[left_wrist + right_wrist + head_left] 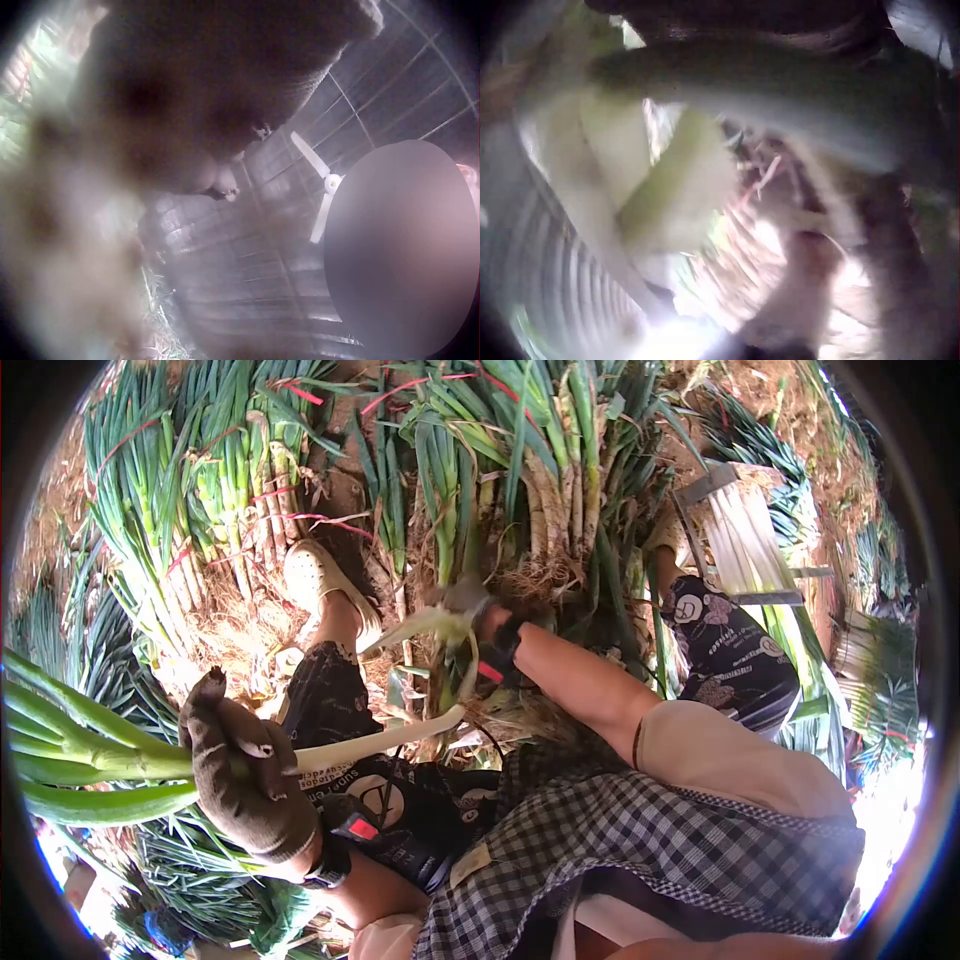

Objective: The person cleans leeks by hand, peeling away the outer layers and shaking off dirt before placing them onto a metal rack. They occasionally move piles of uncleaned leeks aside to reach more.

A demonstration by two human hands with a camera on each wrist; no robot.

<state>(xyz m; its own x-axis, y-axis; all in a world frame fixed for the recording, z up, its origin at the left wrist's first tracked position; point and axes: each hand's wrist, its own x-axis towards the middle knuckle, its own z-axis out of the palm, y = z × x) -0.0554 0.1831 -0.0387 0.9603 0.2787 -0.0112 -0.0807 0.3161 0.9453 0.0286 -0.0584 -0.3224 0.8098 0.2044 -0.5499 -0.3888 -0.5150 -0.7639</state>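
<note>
My gloved left hand [245,770] grips a large green onion [370,745], its green leaves pointing left and its white stem and root end to the right. In the left wrist view the dark glove [217,82] fills the top; the onion cannot be made out there. The right hand [467,600], blurred and gloved, pinches pale peeled leaf layers [428,622], and a strip hangs from it down to the root end. Broad green and pale strips [667,180] cross the right wrist view, below a dark, unclear part of the glove.
Tied onion bundles [555,480] stand across the far side, with more at the left [240,510]. White stems lie in a metal frame [740,535] at the right. Shod feet [325,585] and patterned trouser legs flank the work. Peelings litter the ground.
</note>
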